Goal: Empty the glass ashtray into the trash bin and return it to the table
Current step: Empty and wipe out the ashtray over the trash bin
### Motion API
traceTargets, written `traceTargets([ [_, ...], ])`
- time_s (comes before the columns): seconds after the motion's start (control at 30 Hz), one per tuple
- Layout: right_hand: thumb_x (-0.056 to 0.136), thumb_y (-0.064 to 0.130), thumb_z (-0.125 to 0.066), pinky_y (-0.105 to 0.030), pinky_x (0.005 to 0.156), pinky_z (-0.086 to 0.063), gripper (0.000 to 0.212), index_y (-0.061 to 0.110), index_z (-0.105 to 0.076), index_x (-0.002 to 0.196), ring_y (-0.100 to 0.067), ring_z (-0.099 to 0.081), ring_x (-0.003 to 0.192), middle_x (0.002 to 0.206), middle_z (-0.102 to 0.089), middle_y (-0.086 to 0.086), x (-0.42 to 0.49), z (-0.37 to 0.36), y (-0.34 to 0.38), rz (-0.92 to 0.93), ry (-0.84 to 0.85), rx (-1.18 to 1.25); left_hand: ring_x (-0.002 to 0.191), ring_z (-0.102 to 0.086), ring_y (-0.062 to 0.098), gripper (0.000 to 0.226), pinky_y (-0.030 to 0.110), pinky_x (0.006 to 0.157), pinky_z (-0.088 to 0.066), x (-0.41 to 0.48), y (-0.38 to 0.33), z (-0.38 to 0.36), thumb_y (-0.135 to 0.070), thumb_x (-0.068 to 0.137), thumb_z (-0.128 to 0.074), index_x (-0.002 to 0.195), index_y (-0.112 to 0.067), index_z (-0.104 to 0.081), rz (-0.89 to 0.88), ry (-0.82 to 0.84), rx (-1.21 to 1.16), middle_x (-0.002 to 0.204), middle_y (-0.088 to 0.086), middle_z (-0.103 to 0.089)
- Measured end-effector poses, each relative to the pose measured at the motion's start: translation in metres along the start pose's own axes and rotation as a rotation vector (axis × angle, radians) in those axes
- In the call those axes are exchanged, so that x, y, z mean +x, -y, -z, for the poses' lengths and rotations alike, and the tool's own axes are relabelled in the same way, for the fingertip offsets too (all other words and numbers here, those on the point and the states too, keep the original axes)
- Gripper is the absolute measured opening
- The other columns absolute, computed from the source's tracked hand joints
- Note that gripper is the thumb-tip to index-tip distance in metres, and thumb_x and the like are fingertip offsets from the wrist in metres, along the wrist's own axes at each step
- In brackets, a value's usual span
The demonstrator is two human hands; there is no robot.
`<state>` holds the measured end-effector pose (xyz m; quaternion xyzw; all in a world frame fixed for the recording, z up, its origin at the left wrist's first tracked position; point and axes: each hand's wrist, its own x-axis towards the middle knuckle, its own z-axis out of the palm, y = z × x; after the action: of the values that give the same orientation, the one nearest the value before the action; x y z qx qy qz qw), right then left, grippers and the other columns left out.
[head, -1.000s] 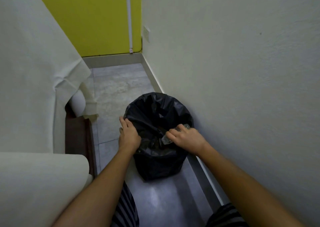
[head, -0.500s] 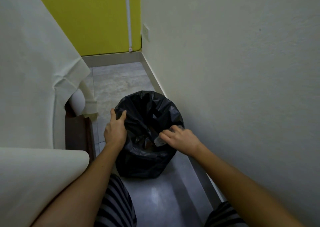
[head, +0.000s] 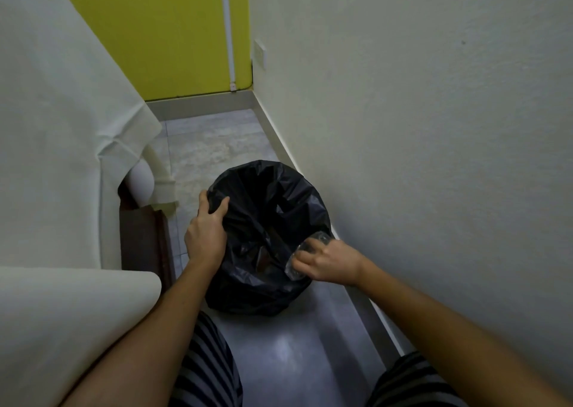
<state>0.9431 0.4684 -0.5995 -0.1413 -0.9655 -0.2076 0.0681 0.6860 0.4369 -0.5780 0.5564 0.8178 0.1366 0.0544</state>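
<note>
Head view looks down a narrow strip of grey tiled floor [head: 214, 146], hemmed in by a pale wall [head: 418, 127] on the right and a white-draped piece of furniture [head: 55, 133] on the left, with a yellow wall [head: 161, 31] closing the far end. The trash bin [head: 263, 295], lined with a black bag [head: 279, 195], stands close against the right wall's skirting, so there is hardly any room on that side; open floor lies beyond the bin toward the yellow wall and a shiny bare patch lies in front of it, between the person's striped knees [head: 204, 372]. A dark wooden edge [head: 145, 245] pokes out under the cloth just left of the bin. The left hand [head: 206, 236] is closed over the near-left rim of the bag, thumb inside and fingers outside. The right hand [head: 325, 264] is curled around the glass ashtray [head: 305, 250], which is tipped over the bin's near-right rim, its open face turned toward the inside of the bag. Compared with half a second ago, the right hand has slid outward toward the wall side of the rim and the ashtray shows more clearly past the knuckles; the left hand keeps its grip at the same spot on the bag.
</note>
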Motion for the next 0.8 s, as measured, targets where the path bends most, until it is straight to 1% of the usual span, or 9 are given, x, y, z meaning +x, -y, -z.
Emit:
traceTargets([
  [0.17, 0.088, 0.004, -0.045, -0.023, 0.033, -0.042, 0.026, 0.017, -0.067, 0.095, -0.024, -0.07, 0.073, 0.088, -0.071, 0.002, 0.012, 0.014, -0.003, -0.196, -0.04, -0.06, 0.097, -0.06, 0.037, 0.068, 0.042, 0.075, -0.051, 0.002, -0.008, 0.001, 0.008, 0.091, -0.046, 0.146, -0.032, -0.039, -0.018, -0.003, 0.02, 0.162, 0.012, -0.015],
  [0.3, 0.087, 0.006, -0.049, -0.025, 0.035, -0.044, 0.018, 0.015, -0.057, 0.102, -0.027, -0.068, 0.069, 0.092, -0.071, -0.001, -0.002, -0.004, 0.009, 0.02, 0.046, 0.006, 0.096, -0.06, 0.037, 0.068, 0.042, 0.075, -0.051, -0.001, -0.007, 0.0, 0.008, 0.091, -0.045, 0.146, -0.032, -0.04, 0.002, -0.012, 0.018, 0.162, 0.011, -0.014],
  [0.37, 0.086, 0.009, -0.047, -0.024, 0.035, -0.043, 0.02, 0.015, -0.055, 0.103, -0.025, -0.067, 0.066, 0.091, -0.071, -0.001, -0.001, -0.003, 0.007, -0.014, 0.133, 0.019, 0.095, -0.061, 0.037, 0.066, 0.042, 0.075, -0.052, 0.002, -0.004, -0.001, 0.006, 0.091, -0.046, 0.145, -0.032, -0.041, -0.031, -0.015, 0.016, 0.162, 0.009, -0.015],
  [0.43, 0.084, 0.009, -0.045, -0.028, 0.037, -0.045, 0.026, 0.014, -0.06, 0.104, -0.028, -0.068, 0.066, 0.09, -0.071, -0.004, 0.016, 0.014, 0.003, -0.252, 0.173, 0.067, 0.099, -0.061, 0.039, 0.064, 0.044, 0.077, -0.051, 0.009, -0.003, 0.0, 0.006, 0.091, -0.045, 0.144, -0.031, -0.044, -0.016, -0.01, -0.044, 0.161, 0.008, -0.019],
  [0.53, 0.09, 0.003, -0.044, -0.046, 0.064, -0.051, 0.036, 0.011, -0.053, 0.124, -0.042, -0.065, 0.092, 0.111, -0.065, -0.015, 0.043, 0.039, -0.002, -0.734, 0.191, 0.351, 0.108, -0.058, 0.042, 0.064, 0.044, 0.083, -0.05, 0.014, -0.004, -0.001, 0.007, 0.09, -0.042, 0.143, -0.029, -0.046, 0.062, 0.014, -0.131, 0.159, 0.01, -0.022],
  [0.6, 0.091, 0.002, -0.044, -0.046, 0.074, -0.048, 0.037, 0.013, -0.049, 0.126, -0.045, -0.062, 0.099, 0.113, -0.065, -0.018, 0.054, 0.046, -0.006, -1.022, 0.175, 0.533, 0.112, -0.056, 0.042, 0.064, 0.044, 0.087, -0.049, 0.012, -0.004, -0.005, 0.009, 0.09, -0.041, 0.144, -0.026, -0.046, 0.113, 0.022, -0.198, 0.156, 0.011, -0.026],
  [0.67, 0.089, 0.002, -0.045, -0.041, 0.072, -0.045, 0.035, 0.015, -0.054, 0.121, -0.043, -0.062, 0.097, 0.105, -0.068, -0.019, 0.06, 0.043, -0.011, -1.28, 0.062, 0.689, 0.112, -0.055, 0.042, 0.063, 0.045, 0.088, -0.049, 0.007, -0.002, -0.012, 0.011, 0.09, -0.039, 0.144, -0.021, -0.046, 0.151, 0.017, -0.284, 0.153, 0.011, -0.03],
  [0.73, 0.086, 0.001, -0.047, -0.036, 0.07, -0.047, 0.033, 0.02, -0.06, 0.109, -0.04, -0.063, 0.093, 0.099, -0.069, -0.017, 0.065, 0.034, -0.017, -1.501, -0.051, 0.92, 0.119, -0.052, 0.042, 0.064, 0.045, 0.092, -0.048, 0.001, -0.002, -0.019, 0.012, 0.089, -0.04, 0.145, -0.019, -0.044, 0.165, 0.024, -0.328, 0.157, 0.011, -0.025],
  [0.8, 0.085, 0.007, -0.051, -0.048, 0.074, -0.057, 0.03, 0.034, -0.057, 0.095, -0.039, -0.066, 0.087, 0.095, -0.068, -0.011, 0.066, 0.027, -0.023, -1.625, -0.134, 1.153, 0.126, -0.048, 0.041, 0.065, 0.046, 0.097, -0.046, -0.001, -0.004, -0.021, 0.011, 0.089, -0.041, 0.147, -0.018, -0.041, 0.174, 0.054, -0.339, 0.161, 0.012, -0.018],
])
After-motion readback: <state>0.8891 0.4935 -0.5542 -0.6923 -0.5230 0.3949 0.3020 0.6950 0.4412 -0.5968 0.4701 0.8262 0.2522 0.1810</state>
